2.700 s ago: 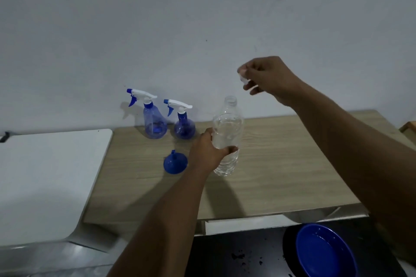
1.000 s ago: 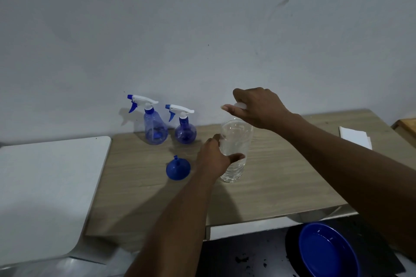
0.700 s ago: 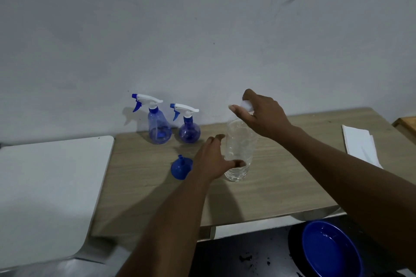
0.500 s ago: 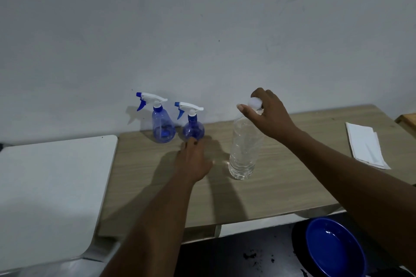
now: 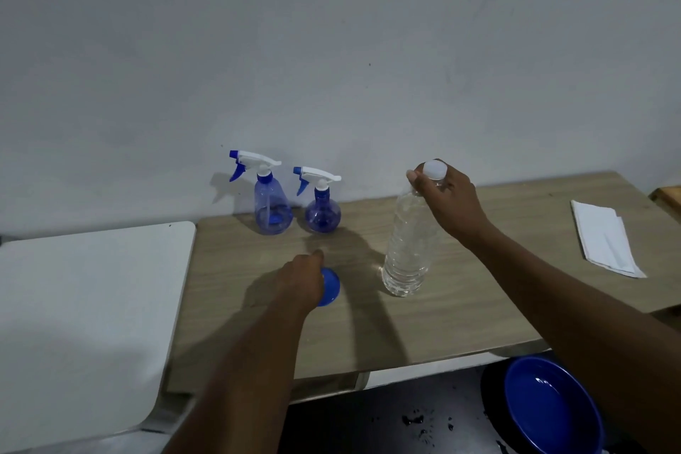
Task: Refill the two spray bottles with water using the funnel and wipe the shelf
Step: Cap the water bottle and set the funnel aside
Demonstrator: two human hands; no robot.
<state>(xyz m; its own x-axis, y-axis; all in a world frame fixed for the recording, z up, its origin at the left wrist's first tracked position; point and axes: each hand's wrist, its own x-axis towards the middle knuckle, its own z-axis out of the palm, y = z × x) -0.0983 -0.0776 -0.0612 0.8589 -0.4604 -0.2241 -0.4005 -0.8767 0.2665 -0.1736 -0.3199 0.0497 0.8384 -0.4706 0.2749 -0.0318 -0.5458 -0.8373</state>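
Left hand point(image 5: 300, 278) sits over the blue funnel point(image 5: 329, 286) on the table point(image 5: 460, 310); can't tell if fingers have closed on it. Right hand point(image 5: 447, 201) grips the capped water bottle point(image 5: 405, 251) at the neck. Spray bottles point(image 5: 272, 203) stand by the wall, tops on. Get a firm pinch on the funnel rim and unscrew a sprayer before pouring.

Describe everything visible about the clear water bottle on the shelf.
The water bottle is clear ribbed plastic, tall and slim, and stands upright on the wooden shelf, right of the two spray bottles. A white cap sits on its neck. The right hand grips the neck and cap. How full it is cannot be told.
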